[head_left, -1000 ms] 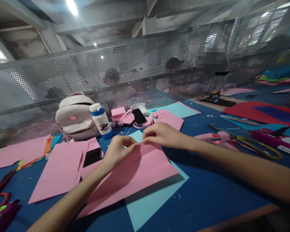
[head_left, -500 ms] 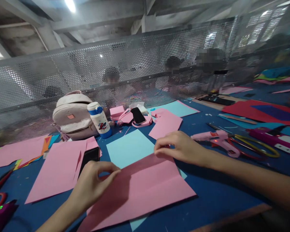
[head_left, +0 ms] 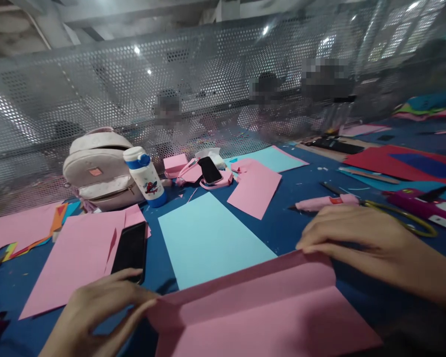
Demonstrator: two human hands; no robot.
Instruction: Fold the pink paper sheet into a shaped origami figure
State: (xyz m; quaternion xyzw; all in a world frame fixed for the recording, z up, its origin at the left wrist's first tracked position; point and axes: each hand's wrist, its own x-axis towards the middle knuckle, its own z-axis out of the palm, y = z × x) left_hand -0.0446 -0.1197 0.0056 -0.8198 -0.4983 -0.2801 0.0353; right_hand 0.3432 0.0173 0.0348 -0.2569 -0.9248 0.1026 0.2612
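Observation:
A creased sheet of pink paper point(head_left: 260, 307) is stretched between my hands, its far edge lifted off the table. My left hand point(head_left: 96, 310) pinches the far left corner between thumb and fingers. At the far right corner, my right hand point(head_left: 360, 243) grips the same edge, beside a pink glue gun point(head_left: 321, 202) that it partly covers. Just beyond the pink sheet lies a light blue sheet point(head_left: 211, 240), flat on the table. A black phone point(head_left: 131, 250) rests past my left fingers, at the edge of another pink sheet point(head_left: 69, 258).
A white backpack point(head_left: 96, 168) and a water bottle point(head_left: 145, 178) stand by the perforated metal screen point(head_left: 208, 69). A smaller phone point(head_left: 209, 170) leans among pink pieces. On the right are yellow-handled scissors point(head_left: 405, 220), a purple device point(head_left: 427, 206) and red paper point(head_left: 379, 158). People sit behind the screen.
My hands have moved apart and nearer to me, pulling the pink sheet back and uncovering more of the light blue sheet. My right hand now hides part of the glue gun.

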